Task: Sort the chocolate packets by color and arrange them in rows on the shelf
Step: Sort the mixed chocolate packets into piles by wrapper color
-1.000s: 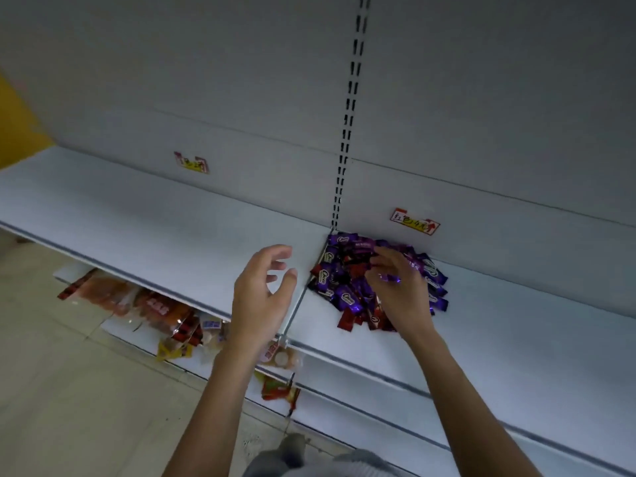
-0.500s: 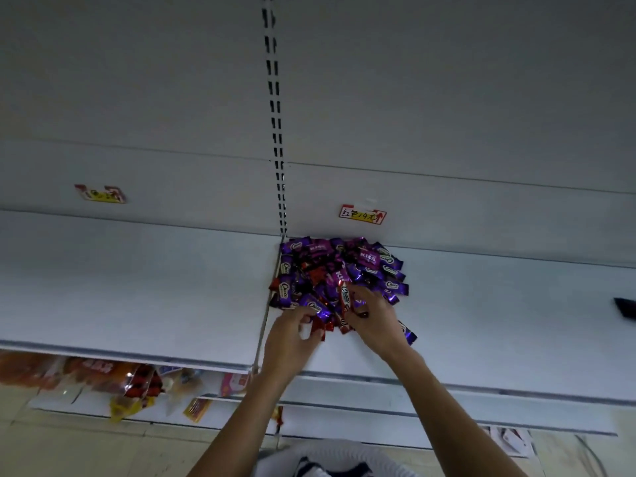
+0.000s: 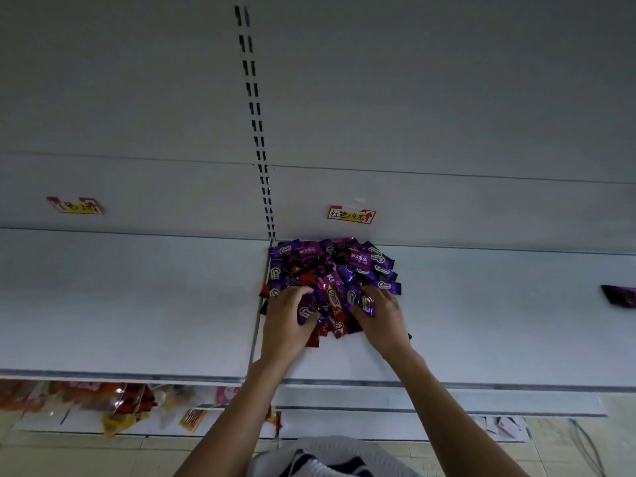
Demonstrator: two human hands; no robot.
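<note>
On the flat white metal shelf lies a heap of glossy purple and red chocolate packets. Left hand and right hand rest on its near edge, fingers curled among crinkled wrappers; a firm grasp I cannot tell.

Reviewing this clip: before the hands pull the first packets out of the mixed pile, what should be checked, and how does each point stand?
1. Mixed heap of purple and red foil chocolate packets within reach: ok.
2. Left hand and right hand both on the heap: ok.
3. Colours already separated: not ok.
4. Bare white shelf space for rows: ok.
5. Grip on one single packet: cannot tell.
6. Stray dark purple packet far right gathered: not ok.
</note>
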